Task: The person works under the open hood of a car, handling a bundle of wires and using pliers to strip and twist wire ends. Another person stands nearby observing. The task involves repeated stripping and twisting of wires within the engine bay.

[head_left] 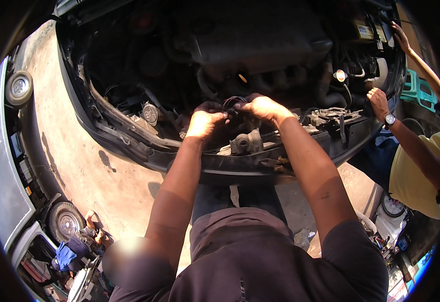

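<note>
From where I stand, both of the person's arms reach over the car's front edge (220,165) and slant inward, so the hands nearly meet just on the near side of the dark engine cover (260,43). The left hand (206,120) has its thumb and fingers pinched together; the right hand (262,108), bent inward at the wrist, pinches from the other side. Between their fingertips is a small bundle of dark wires (234,103), near the cover's closest edge; the fingers hide exactly which part each grips.

A yellow loop (242,78) sits between the cover and the wires. Farther out from the cover, past the hands, a grey metal bracket (246,142) stands in front of the wrists. Left of the cover and nearer me is a round cap (150,114); to its right, a pale round cap (340,75). Well right of the cover, a co-worker's hand (378,103) rests by the car's rim, near green stools (421,90).
</note>
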### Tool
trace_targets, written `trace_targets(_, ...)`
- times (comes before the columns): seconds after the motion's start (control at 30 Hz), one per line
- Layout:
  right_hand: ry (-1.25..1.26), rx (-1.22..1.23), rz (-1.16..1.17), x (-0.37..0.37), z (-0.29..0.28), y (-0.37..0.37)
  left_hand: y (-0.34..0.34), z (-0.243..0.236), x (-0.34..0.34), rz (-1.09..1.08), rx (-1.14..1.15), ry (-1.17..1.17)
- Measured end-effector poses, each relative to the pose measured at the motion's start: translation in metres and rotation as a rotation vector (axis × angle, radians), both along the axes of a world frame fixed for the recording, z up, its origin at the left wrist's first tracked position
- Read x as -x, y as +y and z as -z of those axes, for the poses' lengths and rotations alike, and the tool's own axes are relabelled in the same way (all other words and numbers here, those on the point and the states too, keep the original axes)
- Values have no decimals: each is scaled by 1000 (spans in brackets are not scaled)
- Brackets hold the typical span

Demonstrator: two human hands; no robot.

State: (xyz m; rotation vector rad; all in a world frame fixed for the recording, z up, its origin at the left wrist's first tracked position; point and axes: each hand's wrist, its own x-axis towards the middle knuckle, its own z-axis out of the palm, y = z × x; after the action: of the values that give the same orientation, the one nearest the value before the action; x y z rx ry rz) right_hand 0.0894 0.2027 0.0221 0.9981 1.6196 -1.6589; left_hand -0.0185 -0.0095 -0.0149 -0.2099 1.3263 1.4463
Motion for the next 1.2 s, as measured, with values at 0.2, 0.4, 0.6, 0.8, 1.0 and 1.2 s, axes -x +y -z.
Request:
trace_targets(0.2, -23, 64, 28, 2, 5, -1, 0, 1, 2, -23, -25, -57)
trace_targets(0.4, -32, 95, 31, 1, 5, 0, 2, -2, 1, -34, -24, -76)
trace_targets(0.6, 77, 171, 66, -10, 2, 7, 2, 1, -1, -14, 17, -6)
trace_targets(0.8, 214, 459, 443, -45, -8, 15, 1, 3, -1, -16, 22, -21)
trace_targets(1.0, 166, 586, 607, -52, -16, 23, 1, 2, -1, -36, 32, -60)
trace_targets(1.2, 151, 714, 734, -52, -9, 27, 1, -3, 0, -31, 29, -36)
